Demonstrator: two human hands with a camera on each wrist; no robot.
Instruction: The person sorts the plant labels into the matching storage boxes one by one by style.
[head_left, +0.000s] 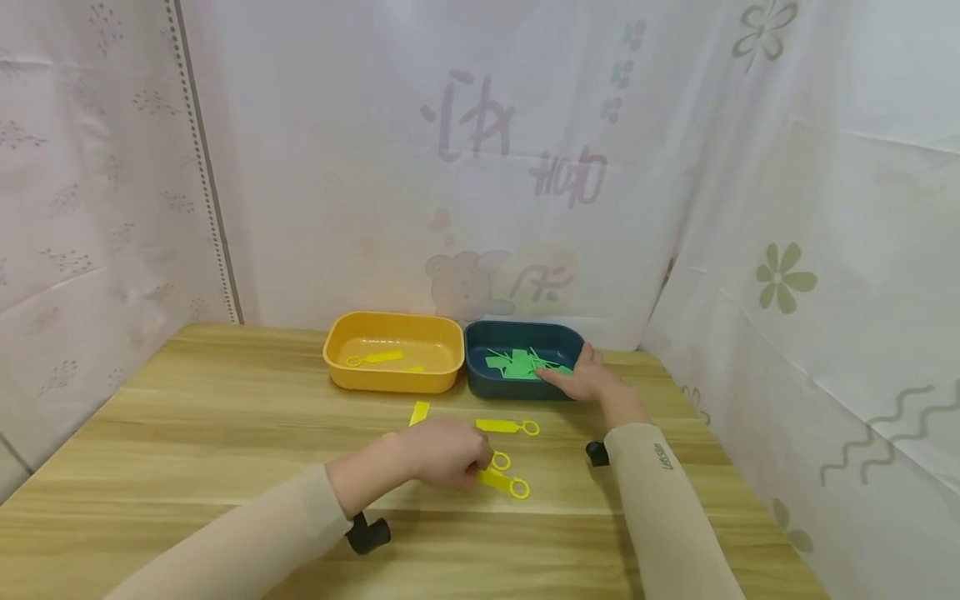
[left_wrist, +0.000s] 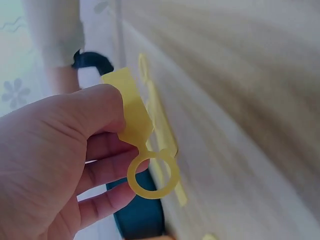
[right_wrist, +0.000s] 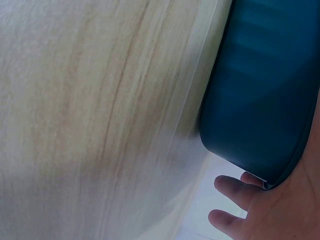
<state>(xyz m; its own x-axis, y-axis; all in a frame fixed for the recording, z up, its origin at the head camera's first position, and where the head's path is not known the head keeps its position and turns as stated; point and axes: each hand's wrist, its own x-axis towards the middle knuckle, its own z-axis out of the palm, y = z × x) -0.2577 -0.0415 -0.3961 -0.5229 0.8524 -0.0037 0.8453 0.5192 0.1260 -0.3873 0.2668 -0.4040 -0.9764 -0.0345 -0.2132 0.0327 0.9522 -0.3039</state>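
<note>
My left hand [head_left: 448, 452] is low over the table and pinches a flat yellow tag with a ring end [left_wrist: 132, 107] between thumb and fingers. Close by lie more yellow tags [head_left: 506, 427], partly hidden behind that hand in the head view. Over the right end of the dark teal bin [head_left: 491, 388] is my right hand [head_left: 592, 382], its thumb extended toward several green pieces [head_left: 519, 364] inside. Its fingers [right_wrist: 232, 190] show loosely spread past the bin's end, with nothing visible held in them.
A yellow bin [head_left: 393, 382] stands against the teal bin's left side, with yellow tags [head_left: 382, 357] inside. Both are near the back of the wooden table [head_left: 225, 433]. Patterned white curtains [head_left: 337, 167] hang behind and on both sides.
</note>
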